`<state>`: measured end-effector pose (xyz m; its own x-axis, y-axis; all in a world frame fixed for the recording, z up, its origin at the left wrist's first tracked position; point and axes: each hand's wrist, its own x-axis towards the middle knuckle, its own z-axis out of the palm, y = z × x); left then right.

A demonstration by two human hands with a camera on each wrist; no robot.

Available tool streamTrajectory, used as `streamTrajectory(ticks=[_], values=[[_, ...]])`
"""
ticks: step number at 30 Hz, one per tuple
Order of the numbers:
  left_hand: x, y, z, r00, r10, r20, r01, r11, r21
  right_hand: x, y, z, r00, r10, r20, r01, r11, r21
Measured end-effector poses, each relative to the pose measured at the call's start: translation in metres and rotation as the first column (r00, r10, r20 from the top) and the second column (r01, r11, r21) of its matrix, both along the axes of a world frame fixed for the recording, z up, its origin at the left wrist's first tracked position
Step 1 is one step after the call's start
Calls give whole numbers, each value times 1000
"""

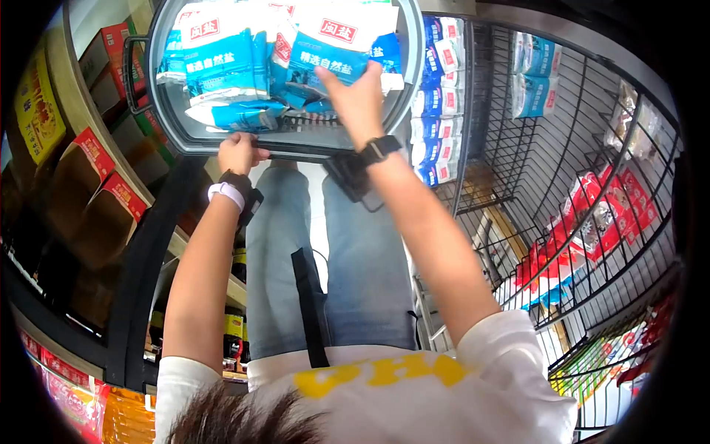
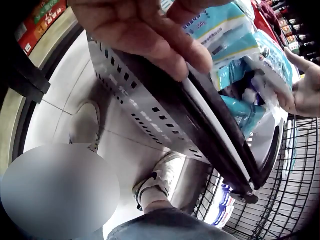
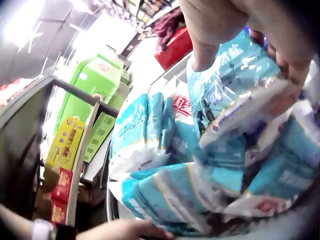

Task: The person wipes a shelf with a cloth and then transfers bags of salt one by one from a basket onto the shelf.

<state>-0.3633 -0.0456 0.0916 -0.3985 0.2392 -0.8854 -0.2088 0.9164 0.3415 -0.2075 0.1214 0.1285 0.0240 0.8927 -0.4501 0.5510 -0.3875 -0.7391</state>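
A grey shopping basket (image 1: 411, 81) full of blue-and-white salt bags (image 1: 222, 63) is at the top of the head view. My left hand (image 1: 238, 154) grips its near edge; in the left wrist view the fingers (image 2: 172, 62) curl over the dark rim (image 2: 150, 82). Inside the basket, my right hand (image 1: 359, 100) holds one salt bag (image 1: 329, 48) by its side, thumb on the printed face. The right wrist view shows that bag (image 3: 235, 70) tilted above the others, with several bags (image 3: 170, 190) lying below it.
Right of the basket, blue-and-white packets (image 1: 436, 126) are stacked along a wire rack (image 1: 488, 177). Further right, red packets (image 1: 599, 214) sit in wire shelving. Shelves with boxes (image 1: 111, 63) and red price cards (image 1: 122, 196) stand on the left. Tiled floor (image 2: 55, 107) lies below.
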Motion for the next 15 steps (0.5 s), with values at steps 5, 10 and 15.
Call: streamTrajectory(ticks=[5, 10, 15], values=[[1, 2, 7, 996, 84, 33, -84, 996, 11, -20, -7, 9, 978, -40, 204, 30, 998, 52], [-6, -6, -5, 994, 57, 93, -57, 998, -2, 7, 3, 39, 999, 33, -30, -29, 992, 120], [-3, -8, -6, 998, 23, 57, -24, 999, 25, 70, 8, 112, 882, -214, -420, 207, 976, -63]])
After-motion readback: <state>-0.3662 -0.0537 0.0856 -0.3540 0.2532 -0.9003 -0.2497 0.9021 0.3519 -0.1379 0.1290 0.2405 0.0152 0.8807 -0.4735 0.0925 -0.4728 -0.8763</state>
